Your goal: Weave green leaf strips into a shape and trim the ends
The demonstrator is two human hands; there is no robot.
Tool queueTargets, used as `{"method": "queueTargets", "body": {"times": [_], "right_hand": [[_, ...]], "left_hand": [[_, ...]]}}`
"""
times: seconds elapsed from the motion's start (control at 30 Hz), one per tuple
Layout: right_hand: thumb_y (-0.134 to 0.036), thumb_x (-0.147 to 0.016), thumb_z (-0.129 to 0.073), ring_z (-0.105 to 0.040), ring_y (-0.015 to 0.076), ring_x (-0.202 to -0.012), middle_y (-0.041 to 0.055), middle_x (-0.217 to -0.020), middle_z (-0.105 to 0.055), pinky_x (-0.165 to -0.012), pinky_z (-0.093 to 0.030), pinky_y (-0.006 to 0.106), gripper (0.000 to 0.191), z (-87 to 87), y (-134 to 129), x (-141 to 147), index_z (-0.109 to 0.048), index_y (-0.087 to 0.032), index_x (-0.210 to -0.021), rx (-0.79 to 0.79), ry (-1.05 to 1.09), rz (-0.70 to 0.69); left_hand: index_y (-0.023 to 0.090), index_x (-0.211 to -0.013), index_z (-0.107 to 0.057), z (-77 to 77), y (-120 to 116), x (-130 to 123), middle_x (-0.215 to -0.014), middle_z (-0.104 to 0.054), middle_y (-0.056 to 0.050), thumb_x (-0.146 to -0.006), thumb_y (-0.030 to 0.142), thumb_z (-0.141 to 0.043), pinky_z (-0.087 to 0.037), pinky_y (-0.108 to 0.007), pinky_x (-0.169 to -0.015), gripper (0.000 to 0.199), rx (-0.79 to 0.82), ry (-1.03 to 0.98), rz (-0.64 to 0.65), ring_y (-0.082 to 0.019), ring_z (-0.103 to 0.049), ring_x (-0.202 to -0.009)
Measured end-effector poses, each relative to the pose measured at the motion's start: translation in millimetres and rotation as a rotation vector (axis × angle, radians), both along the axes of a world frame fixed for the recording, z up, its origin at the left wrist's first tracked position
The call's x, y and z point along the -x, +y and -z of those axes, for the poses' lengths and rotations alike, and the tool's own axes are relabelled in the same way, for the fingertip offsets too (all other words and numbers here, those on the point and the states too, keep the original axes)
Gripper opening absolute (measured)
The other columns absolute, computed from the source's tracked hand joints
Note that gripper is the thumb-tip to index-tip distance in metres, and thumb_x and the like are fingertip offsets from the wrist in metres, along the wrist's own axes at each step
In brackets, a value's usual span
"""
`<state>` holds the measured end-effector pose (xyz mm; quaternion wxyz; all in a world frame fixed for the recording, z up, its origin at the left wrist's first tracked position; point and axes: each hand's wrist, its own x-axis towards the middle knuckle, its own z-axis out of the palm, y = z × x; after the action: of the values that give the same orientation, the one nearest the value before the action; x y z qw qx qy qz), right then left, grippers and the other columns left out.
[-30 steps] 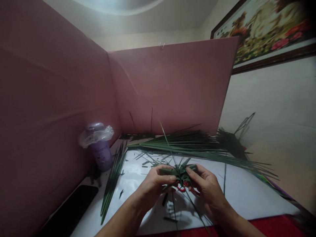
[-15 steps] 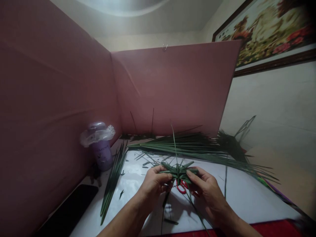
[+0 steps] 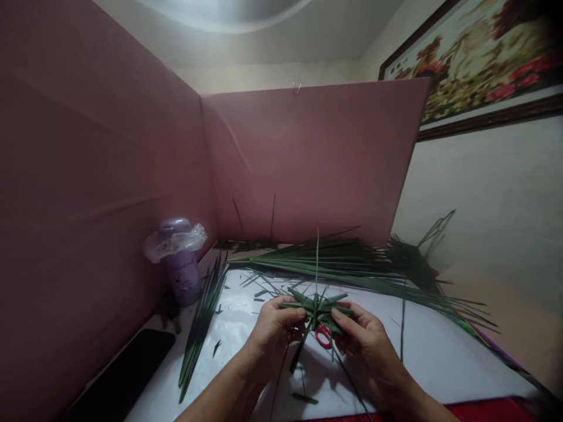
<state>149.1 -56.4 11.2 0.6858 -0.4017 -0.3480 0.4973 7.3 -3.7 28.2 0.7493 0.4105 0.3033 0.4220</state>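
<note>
Lower center: left hand (image 3: pixel 278 323) and right hand (image 3: pixel 366 335) both pinch green leaf piece (image 3: pixel 315 310), thumbs on top, one at each side. Red scissor handle (image 3: pixel 323 336) just below it. Purple cup (image 3: pixel 182 272) left of center, upright.

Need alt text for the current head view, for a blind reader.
Left hand and right hand hold a folded green leaf piece above a white work surface, with red-handled scissors below and long leaves behind.
</note>
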Motion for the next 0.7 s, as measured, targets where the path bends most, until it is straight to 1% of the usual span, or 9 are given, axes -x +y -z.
{"method": "queueTargets", "body": {"times": [0.2, 0.33, 0.53, 0.7], "right_hand": [[-0.035, -0.076, -0.066, -0.045, 0.008, -0.051, -0.0016, -0.063, -0.054, -0.045, -0.034, 0.019, 0.02, 4.6, -1.9, -4.3, -0.06, -0.016, -0.081, -0.059, -0.105, -0.061], [-0.038, -0.078, -0.063, -0.047, 0.0091, -0.054, -0.0005, -0.066, -0.056, -0.048, -0.036, 0.02, 0.021, 4.2, -2.9, -5.4, -0.059, -0.018, -0.08, -0.05, -0.164, -0.061], [-0.04, -0.076, -0.063, -0.046, 0.0103, -0.053, -0.0002, -0.064, -0.055, -0.048, -0.036, 0.021, 0.023, 0.1, -5.4, -3.4, -0.059, -0.018, -0.077, -0.047, -0.175, -0.045], [-0.039, -0.081, -0.057, -0.045, 0.0111, -0.053, -0.0007, -0.061, -0.052, -0.047, -0.036, 0.022, 0.022, 3.0, -6.9, -3.7, -0.058, -0.018, -0.075, -0.114, -0.2, -0.073]], "left_hand": [[0.013, -0.08, -0.056, 2.9, 1.9, -0.8, -0.065, -0.06, -0.001, -0.056, 0.01, -0.067, -0.031, -0.02, -0.049, 0.027, 0.059, -0.01, -0.016, -0.007, -0.048, -0.049], [0.013, -0.081, -0.056, 1.2, 1.3, -0.8, -0.062, -0.059, 0.0, -0.055, 0.009, -0.067, -0.03, -0.019, -0.048, 0.029, 0.111, -0.011, -0.006, -0.007, -0.048, -0.049], [0.012, -0.079, -0.057, 1.2, 2.7, 1.5, -0.063, -0.058, -0.001, -0.057, 0.008, -0.066, -0.032, -0.018, -0.048, 0.025, 0.172, -0.033, 0.069, -0.006, -0.048, -0.049], [0.012, -0.077, -0.057, 4.9, 4.9, 1.8, -0.058, -0.055, 0.001, -0.058, 0.009, -0.064, -0.03, -0.018, -0.046, 0.021, 0.193, -0.049, 0.128, -0.005, -0.045, -0.045]]}}
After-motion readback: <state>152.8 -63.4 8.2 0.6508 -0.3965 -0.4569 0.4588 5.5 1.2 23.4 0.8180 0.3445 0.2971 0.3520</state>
